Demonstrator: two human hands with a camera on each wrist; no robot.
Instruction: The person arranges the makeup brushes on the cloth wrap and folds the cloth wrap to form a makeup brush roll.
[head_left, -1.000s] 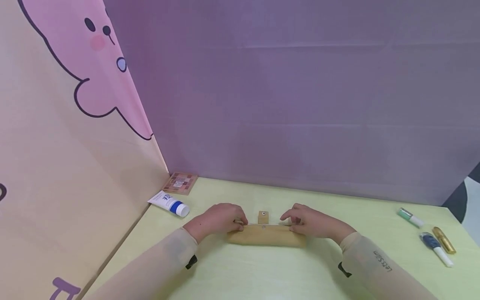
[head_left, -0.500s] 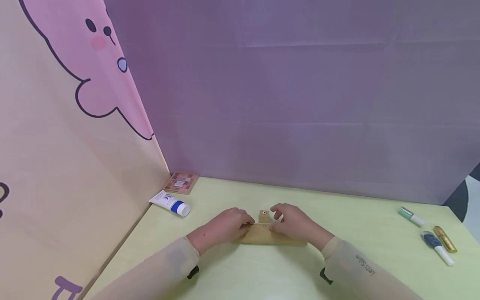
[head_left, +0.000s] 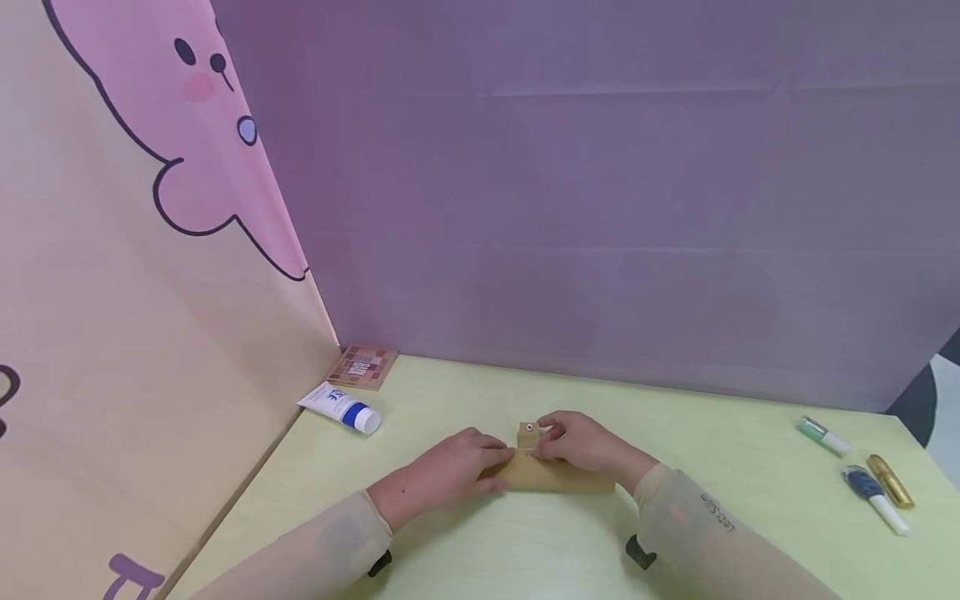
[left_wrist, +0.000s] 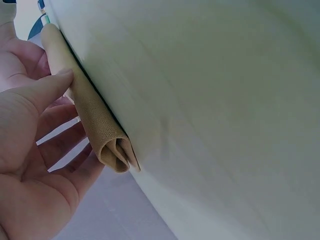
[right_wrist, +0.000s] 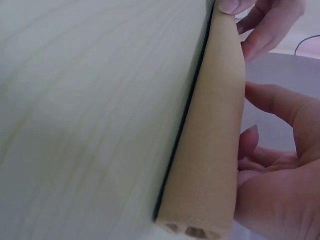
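A tan fabric roll-up pouch [head_left: 558, 477] lies on the table, folded into a long roll whose layered end shows in the left wrist view. Its small tab [head_left: 528, 434] with a metal snap sticks out from the far edge. My left hand [head_left: 457, 467] holds the pouch's left part, the thumb [left_wrist: 55, 85] on the roll and the other fingers along its other side. Beside the tab, my right hand [head_left: 585, 442] grips the far edge with curled fingers. Its index finger is by the tab; the roll partly hides the fingertips in the right wrist view.
A white tube [head_left: 341, 408] with a blue band and a checkered palette [head_left: 363, 367] lie at the back left. At the right are a green-and-white tube [head_left: 823, 436], a gold tube [head_left: 890, 481] and a dark-and-white bottle [head_left: 876, 498]. Cloth walls [head_left: 600, 208] stand behind and left.
Both hands have moved inward along the pouch toward its middle. My right hand has come left, beside the tab. My left fingers now lie flatter over the roll. The pouch stays about where it was.
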